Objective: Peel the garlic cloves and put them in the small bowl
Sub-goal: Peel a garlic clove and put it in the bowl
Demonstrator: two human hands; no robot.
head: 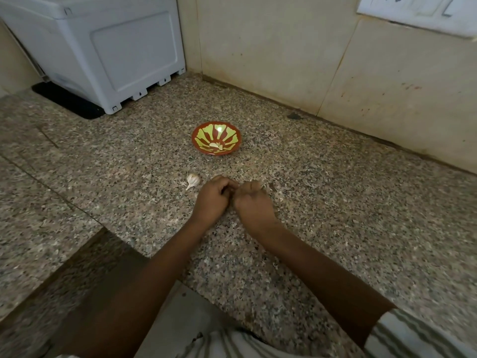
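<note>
A small red bowl (216,138) with a green-yellow leaf pattern stands on the speckled granite counter (335,202); a peeled garlic clove (214,145) lies at its bottom. A garlic bulb (193,180) with a papery tail lies on the counter just left of my hands. My left hand (212,200) and my right hand (251,204) are pressed together in front of the bowl, fingers curled inward against each other. Whatever they hold is hidden between the fingers.
A white plastic appliance (103,47) stands on a black mat (69,102) at the back left. A tiled wall (284,60) runs behind the bowl, with a switch plate (418,11) at the top right. The counter's front edge steps inward at the lower left.
</note>
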